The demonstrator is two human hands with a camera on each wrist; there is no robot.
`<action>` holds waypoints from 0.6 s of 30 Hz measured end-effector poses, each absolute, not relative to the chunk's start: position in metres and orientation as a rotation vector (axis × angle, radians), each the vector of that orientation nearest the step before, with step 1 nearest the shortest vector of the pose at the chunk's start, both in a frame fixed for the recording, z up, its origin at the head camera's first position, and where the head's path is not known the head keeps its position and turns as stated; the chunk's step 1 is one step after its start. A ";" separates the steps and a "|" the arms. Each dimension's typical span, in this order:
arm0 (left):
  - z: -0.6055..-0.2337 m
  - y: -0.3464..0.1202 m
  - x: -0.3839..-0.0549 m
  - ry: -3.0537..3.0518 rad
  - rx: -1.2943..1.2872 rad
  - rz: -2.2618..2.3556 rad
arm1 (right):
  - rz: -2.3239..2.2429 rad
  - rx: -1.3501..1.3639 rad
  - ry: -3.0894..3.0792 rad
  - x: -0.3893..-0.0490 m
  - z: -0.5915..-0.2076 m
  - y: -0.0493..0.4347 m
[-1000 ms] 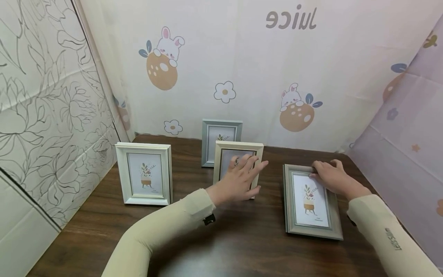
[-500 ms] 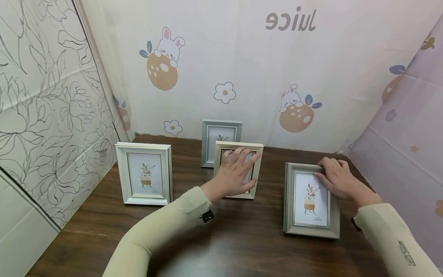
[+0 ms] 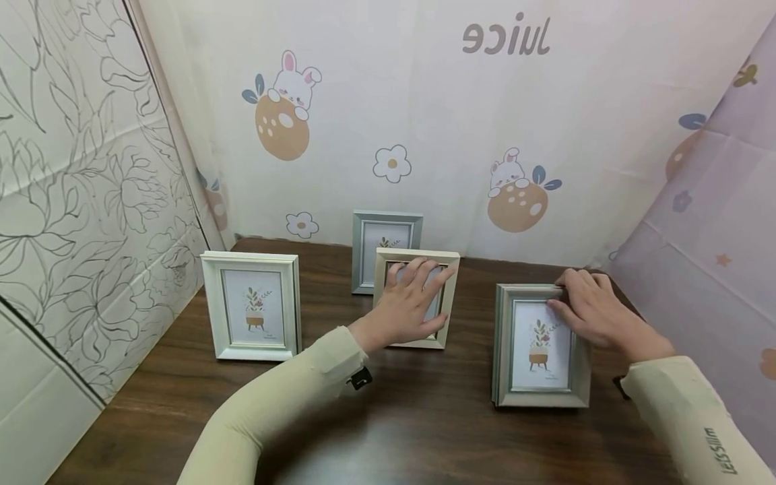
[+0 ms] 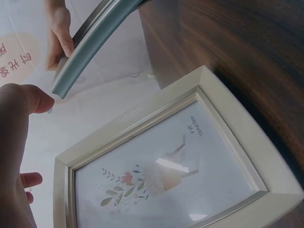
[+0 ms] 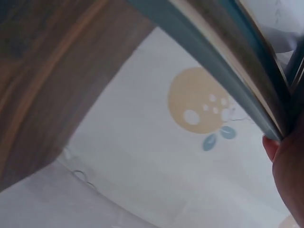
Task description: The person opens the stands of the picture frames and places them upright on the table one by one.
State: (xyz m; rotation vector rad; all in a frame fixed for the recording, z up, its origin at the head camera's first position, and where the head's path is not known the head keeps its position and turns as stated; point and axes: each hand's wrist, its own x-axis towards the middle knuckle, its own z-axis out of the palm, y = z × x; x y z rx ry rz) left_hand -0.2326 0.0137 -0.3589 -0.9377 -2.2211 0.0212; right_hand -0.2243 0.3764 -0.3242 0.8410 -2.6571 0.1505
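My right hand (image 3: 597,313) grips the top right corner of a grey-green picture frame (image 3: 539,350), which stands on the table at the right. In the right wrist view that frame's edge (image 5: 223,76) runs down to my fingers. My left hand (image 3: 400,306) is in front of a cream picture frame (image 3: 445,259), fingers spread and partly hiding its picture. The left wrist view shows my thumb (image 4: 35,99) apart from the cream frame's border (image 4: 133,114).
A white picture frame (image 3: 251,351) stands at the left. Behind the cream one stands a pale blue-grey frame (image 3: 388,217), partly covered by it. A printed curtain (image 3: 448,101) hangs along the back of the dark wooden table (image 3: 418,417).
The grey-green frame has gone from leaning back to more upright, with my right hand shifting to its top corner. My left hand has drawn slightly left and down.
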 end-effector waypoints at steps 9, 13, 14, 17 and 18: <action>-0.347 0.011 -0.233 -2.241 -0.930 0.002 | 0.076 0.896 -2.553 -0.219 -0.299 0.360; -0.342 0.009 -0.234 -2.261 -0.928 0.004 | 0.064 0.913 -2.515 -0.218 -0.289 0.356; -0.341 0.009 -0.234 -2.264 -0.929 0.004 | 0.059 0.923 -2.502 -0.219 -0.287 0.355; -0.337 0.008 -0.236 -2.266 -0.932 -0.006 | 0.057 0.939 -2.479 -0.219 -0.281 0.353; -0.335 0.008 -0.237 -2.265 -0.931 -0.011 | 0.058 0.936 -2.482 -0.219 -0.279 0.352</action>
